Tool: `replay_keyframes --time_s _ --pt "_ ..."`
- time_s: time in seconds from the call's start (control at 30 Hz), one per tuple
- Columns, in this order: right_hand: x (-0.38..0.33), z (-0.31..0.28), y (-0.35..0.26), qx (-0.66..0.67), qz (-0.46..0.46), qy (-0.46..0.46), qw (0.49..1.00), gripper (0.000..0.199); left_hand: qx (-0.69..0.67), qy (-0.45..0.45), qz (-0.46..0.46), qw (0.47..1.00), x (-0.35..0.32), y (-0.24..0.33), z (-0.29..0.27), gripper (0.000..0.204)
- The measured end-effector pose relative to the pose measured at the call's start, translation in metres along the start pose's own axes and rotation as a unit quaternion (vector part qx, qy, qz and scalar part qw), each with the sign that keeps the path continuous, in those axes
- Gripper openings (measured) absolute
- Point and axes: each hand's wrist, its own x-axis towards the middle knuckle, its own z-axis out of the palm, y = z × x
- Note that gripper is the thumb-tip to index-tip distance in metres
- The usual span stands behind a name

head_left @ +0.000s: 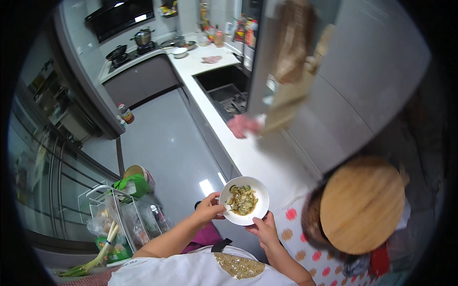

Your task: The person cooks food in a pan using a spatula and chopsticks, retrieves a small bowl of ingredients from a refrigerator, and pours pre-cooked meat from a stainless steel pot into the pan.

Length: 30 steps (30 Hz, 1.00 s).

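A round white bowl is held out in front of my body, with sliced green vegetable and pale bits in brownish liquid inside. My left hand grips its left rim, thumb on top and fingers underneath. At the lower right of the rim my right hand pinches it the same way, its fingers partly hidden below. The bowl stays roughly level, above the floor beside the counter edge.
To the right runs a white counter with a black sink and a pink cloth. A round wooden board stands near right. At left is a white wire rack with vegetables. Pots sit on the far stove.
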Motion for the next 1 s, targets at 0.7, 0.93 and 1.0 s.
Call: replay_keyframes --time_s 0.7,0.93,1.0 --pt "0.516 0.47 -0.152 0.06 0.003 -0.021 0.998 0.048 -0.163 0.129 0.137 0.969 0.367 0.347 -0.376 0.067" --pt "0.719 0.599 -0.211 0.105 0.03 0.003 0.994 0.056 -0.045 0.14 0.086 0.985 0.533 0.473 -0.492 0.069" --pt "0.765 0.622 -0.226 0.109 0.033 0.029 0.993 0.057 -0.03 0.124 0.031 0.991 0.569 0.509 -0.509 0.076"
